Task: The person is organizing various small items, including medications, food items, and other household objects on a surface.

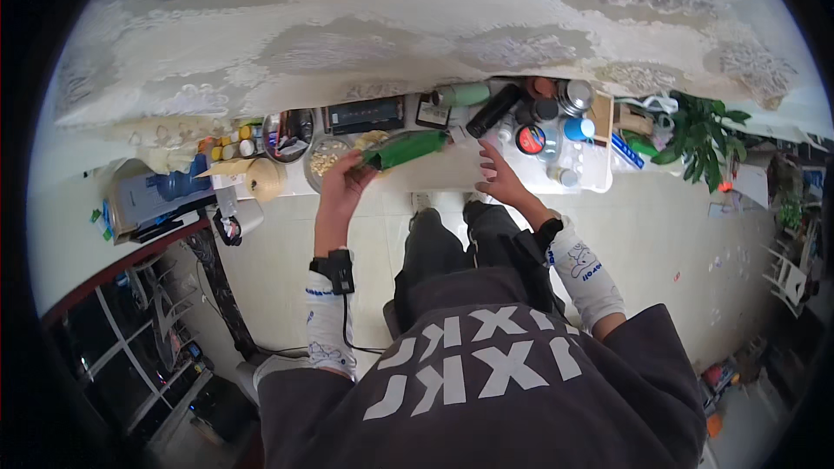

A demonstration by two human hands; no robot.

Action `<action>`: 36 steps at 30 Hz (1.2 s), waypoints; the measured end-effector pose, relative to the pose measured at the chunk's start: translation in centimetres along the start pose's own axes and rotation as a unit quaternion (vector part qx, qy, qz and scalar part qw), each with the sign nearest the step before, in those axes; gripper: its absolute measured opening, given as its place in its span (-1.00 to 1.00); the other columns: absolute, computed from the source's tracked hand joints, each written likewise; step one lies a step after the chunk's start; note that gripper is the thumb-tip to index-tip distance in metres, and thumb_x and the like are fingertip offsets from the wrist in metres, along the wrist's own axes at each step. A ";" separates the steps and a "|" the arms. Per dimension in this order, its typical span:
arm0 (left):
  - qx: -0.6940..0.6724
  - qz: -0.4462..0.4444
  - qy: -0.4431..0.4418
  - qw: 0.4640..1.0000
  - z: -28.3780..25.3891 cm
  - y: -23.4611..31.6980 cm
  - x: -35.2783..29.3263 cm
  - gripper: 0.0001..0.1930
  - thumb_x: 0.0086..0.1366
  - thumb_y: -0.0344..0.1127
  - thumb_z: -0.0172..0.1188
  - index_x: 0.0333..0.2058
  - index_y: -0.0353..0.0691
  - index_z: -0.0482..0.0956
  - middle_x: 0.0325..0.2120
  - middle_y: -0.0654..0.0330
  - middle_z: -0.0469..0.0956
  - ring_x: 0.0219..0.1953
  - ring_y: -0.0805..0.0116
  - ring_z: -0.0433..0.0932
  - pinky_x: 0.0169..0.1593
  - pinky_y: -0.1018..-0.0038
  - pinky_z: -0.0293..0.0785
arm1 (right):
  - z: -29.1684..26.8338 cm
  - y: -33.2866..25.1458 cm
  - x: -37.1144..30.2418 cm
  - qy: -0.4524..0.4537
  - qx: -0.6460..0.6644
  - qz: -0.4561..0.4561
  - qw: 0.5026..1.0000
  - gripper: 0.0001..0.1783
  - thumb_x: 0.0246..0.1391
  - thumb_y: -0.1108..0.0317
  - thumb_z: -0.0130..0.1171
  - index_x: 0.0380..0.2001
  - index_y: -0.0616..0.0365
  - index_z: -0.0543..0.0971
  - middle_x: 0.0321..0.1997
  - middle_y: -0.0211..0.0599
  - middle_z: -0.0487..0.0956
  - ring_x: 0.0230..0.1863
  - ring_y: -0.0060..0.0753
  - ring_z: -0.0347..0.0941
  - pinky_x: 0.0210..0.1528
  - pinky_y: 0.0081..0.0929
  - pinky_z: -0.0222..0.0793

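My left hand (344,179) pinches the near left end of a long, shiny green packet (410,148), which slants up to the right above the white table. Just left of that hand, a round dish (314,175) holds many small pale pieces, too small to name. My right hand (501,175) is empty, its fingers apart, some way right of the packet. Between the packet's right end and my right hand lies a small clear and pinkish wrapper (460,134). A black cylindrical bottle (494,110) lies tilted beyond my right hand.
Jars and bottles crowd the table's right side, including a red-lidded jar (530,140) and a blue-capped one (579,128). A dark flat box (365,115) and a green cylinder (463,95) stand along the back. A leafy plant (699,135) is far right; a tan roll (265,179) is left.
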State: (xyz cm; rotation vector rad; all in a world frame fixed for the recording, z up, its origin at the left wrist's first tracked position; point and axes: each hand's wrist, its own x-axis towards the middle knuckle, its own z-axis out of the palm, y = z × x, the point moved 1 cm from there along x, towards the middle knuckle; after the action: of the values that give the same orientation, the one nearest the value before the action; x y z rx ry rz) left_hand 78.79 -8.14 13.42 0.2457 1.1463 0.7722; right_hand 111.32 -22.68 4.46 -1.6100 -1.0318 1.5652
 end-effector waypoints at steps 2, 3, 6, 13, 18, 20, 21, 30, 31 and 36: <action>-0.021 -0.007 0.002 1.000 0.5 -0.1 -2.3 -0.80 0.24 -0.49 0.14 -0.14 -0.31 0.52 -0.26 0.08 0.61 -0.22 0.19 0.63 -0.01 0.22 0.63 | 1.0 -2.5 1.3 -0.036 -0.003 -0.004 0.999 0.27 -0.21 0.48 0.42 0.49 -0.28 -0.12 0.47 -0.06 0.08 0.41 0.06 0.17 0.23 0.07 0.32; -0.039 -0.012 0.009 0.999 0.5 -0.2 -3.4 -0.80 0.24 -0.48 0.15 -0.14 -0.30 0.53 -0.27 0.08 0.61 -0.23 0.21 0.62 -0.02 0.23 0.62 | 1.5 -3.4 1.9 -0.047 -0.005 -0.011 0.999 0.27 -0.21 0.48 0.42 0.49 -0.28 -0.12 0.47 -0.06 0.08 0.41 0.06 0.17 0.23 0.07 0.32; -0.046 -0.020 0.006 0.999 -0.5 -0.5 -5.1 -0.80 0.23 -0.46 0.18 -0.16 -0.29 0.54 -0.33 0.13 0.59 -0.28 0.24 0.60 -0.02 0.25 0.60 | 3.1 -5.9 3.3 -0.026 -0.053 -0.088 0.994 0.27 -0.24 0.45 0.50 0.47 -0.20 -0.08 0.46 -0.18 0.13 0.36 0.04 0.23 0.19 0.01 0.39; -0.075 -0.034 0.017 0.996 -0.4 -0.6 -9.0 -0.83 0.25 -0.47 0.17 -0.18 -0.30 0.53 -0.40 0.20 0.53 -0.37 0.36 0.51 -0.07 0.35 0.57 | 4.9 -7.4 5.0 -0.027 -0.036 -0.133 0.990 0.04 -0.21 0.50 0.48 0.34 -0.04 0.15 0.20 -0.22 0.44 0.18 -0.16 0.43 0.05 -0.19 0.48; -0.128 -0.039 -0.032 0.990 -4.3 -0.2 -8.4 -0.81 0.27 -0.38 0.16 -0.16 -0.27 0.55 -0.41 0.20 0.52 -0.33 0.34 0.51 -0.01 0.16 0.56 | 7.7 -9.4 5.1 -0.024 -0.101 -0.201 0.974 -0.49 -0.14 0.52 0.43 -0.04 0.14 0.55 -0.13 -0.21 0.58 -0.17 -0.31 0.56 -0.17 -0.46 0.50; -0.116 -0.051 -0.044 0.991 -5.0 1.6 -8.9 -0.79 0.28 -0.34 0.18 -0.13 -0.23 0.56 -0.40 0.20 0.52 -0.32 0.34 0.51 0.00 0.15 0.55 | 8.6 -8.5 5.5 -0.036 -0.116 -0.196 0.973 -0.50 -0.14 0.54 0.41 -0.04 0.14 0.56 -0.15 -0.22 0.59 -0.18 -0.33 0.56 -0.17 -0.45 0.50; -0.095 -0.063 -0.047 0.992 -6.0 2.9 -9.3 -0.77 0.29 -0.30 0.19 -0.10 -0.19 0.56 -0.39 0.21 0.52 -0.32 0.35 0.50 0.00 0.14 0.54 | 9.5 -8.9 5.7 -0.050 -0.119 -0.190 0.973 -0.51 -0.14 0.56 0.38 -0.04 0.13 0.56 -0.17 -0.22 0.59 -0.19 -0.34 0.56 -0.17 -0.44 0.51; 0.401 0.202 -0.134 0.884 -15.4 12.9 -8.6 -0.50 0.06 -0.40 0.44 0.04 -0.15 0.59 0.14 0.19 0.51 0.07 0.24 0.54 0.06 0.27 0.54 | 20.5 -10.9 10.7 -0.070 -0.147 -0.098 0.982 -0.53 -0.10 0.54 0.39 -0.05 0.21 0.55 -0.21 -0.20 0.65 -0.19 -0.37 0.57 -0.15 -0.43 0.52; 0.396 0.204 -0.129 0.886 -17.2 14.2 -8.4 -0.50 0.06 -0.40 0.44 0.04 -0.15 0.59 0.14 0.19 0.51 0.07 0.24 0.54 0.06 0.27 0.54 | 23.0 -11.7 11.3 -0.075 -0.151 -0.098 0.981 -0.53 -0.10 0.54 0.39 -0.05 0.21 0.55 -0.21 -0.20 0.65 -0.19 -0.37 0.57 -0.15 -0.43 0.52; 0.548 0.332 -0.026 0.767 -24.9 18.8 -7.4 -0.78 0.11 -0.32 0.31 -0.25 -0.23 0.68 -0.31 0.06 0.67 -0.24 0.05 0.63 -0.10 0.32 0.54 | 32.2 -14.6 14.3 -0.091 -0.211 -0.072 0.971 -0.56 -0.09 0.56 0.35 -0.06 0.20 0.55 -0.21 -0.22 0.64 -0.18 -0.35 0.58 -0.12 -0.42 0.51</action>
State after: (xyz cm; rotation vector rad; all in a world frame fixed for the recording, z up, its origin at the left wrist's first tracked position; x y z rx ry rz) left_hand 47.32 -4.48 18.67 1.7284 1.3595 0.5859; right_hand 77.52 -5.37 8.31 -1.6341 -1.6337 1.4841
